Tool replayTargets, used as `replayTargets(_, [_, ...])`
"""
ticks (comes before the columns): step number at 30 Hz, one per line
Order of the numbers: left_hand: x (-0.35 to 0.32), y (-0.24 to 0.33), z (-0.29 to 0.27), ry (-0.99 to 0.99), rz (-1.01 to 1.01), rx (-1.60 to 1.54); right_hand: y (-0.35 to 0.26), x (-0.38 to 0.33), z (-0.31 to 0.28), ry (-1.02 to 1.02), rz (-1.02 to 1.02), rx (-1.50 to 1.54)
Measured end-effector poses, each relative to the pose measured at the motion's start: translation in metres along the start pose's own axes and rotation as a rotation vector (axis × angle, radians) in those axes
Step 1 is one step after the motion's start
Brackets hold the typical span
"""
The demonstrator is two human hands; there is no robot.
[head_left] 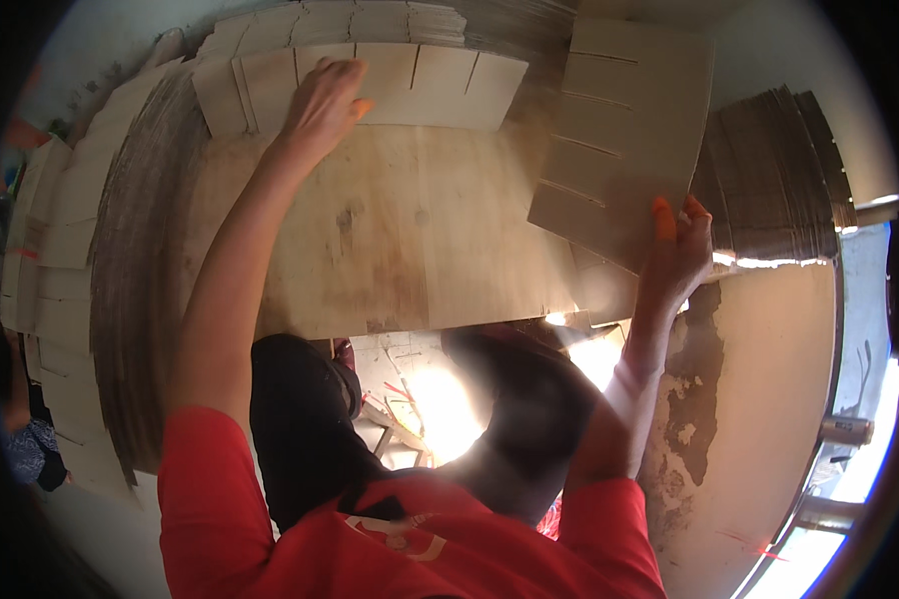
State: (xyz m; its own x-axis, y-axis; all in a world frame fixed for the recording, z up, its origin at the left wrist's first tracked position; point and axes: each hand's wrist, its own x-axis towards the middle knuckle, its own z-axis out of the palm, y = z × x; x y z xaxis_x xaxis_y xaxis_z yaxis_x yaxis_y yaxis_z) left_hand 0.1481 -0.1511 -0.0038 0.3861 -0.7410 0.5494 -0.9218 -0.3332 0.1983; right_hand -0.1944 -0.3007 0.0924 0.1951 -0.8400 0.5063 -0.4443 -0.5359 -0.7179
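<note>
At the far side of the wooden board, my left hand (327, 103) is closed at the top edge of a slotted cardboard strip (440, 88). This strip stands on its long edge, slots upward, and more pieces show at its left end. Over on the right, my right hand (677, 250) pinches the lower corner of a slotted cardboard sheet (634, 120). That sheet is raised and tilted, with several slots running in from its left side. An orange cover shows on a digit of each hand.
Beneath my hands is a wooden board (400, 230). Stacked cardboard (774, 175) stands to the right, with a long stack (135, 270) on the left and another stack (370, 22) behind. A stained pale surface (759, 399) lies at right. Another person's sleeve (32, 451) shows far left.
</note>
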Motion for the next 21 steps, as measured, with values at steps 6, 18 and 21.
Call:
replayTargets(6, [0.062, 0.005, 0.072, 0.072, 0.091, 0.047, 0.003, -0.003, 0.038, -0.025, 0.019, 0.065])
replayTargets(18, [0.099, -0.007, 0.120, 0.008, 0.141, 0.067, 0.029, -0.015, 0.051, -0.028, 0.144, 0.236])
replayTargets(21, [0.100, -0.008, 0.112, 0.183, 0.282, 0.046, 0.029, -0.014, 0.051, 0.015, 0.090, 0.255])
